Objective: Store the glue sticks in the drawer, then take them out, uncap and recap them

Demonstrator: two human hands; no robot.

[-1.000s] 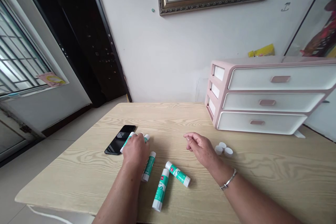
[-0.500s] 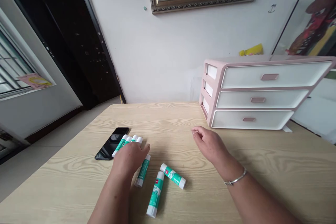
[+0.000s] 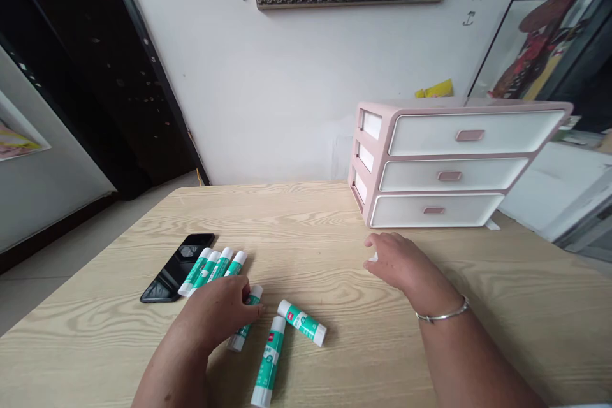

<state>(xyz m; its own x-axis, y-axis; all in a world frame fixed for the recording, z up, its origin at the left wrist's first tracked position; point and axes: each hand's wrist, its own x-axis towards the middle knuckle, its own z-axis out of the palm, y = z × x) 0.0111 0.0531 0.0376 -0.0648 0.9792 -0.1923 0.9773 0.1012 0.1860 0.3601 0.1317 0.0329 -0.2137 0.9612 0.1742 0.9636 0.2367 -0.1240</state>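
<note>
The slim tubes (image 3: 268, 361) are green-labelled, white-ended; two show red patches (image 3: 271, 336).

We see soft, fairly even light, apparently from the left, since faint shadows fall rightward of the glue sticks (image 3: 268, 362) on the tabletop (image 3: 310, 229). Pale reflections mark the phone (image 3: 160, 280) near its left edge. The door (image 3: 95, 76) goes nearly black, tilted by wide-angle stretch; we find the far right blurry.
</note>
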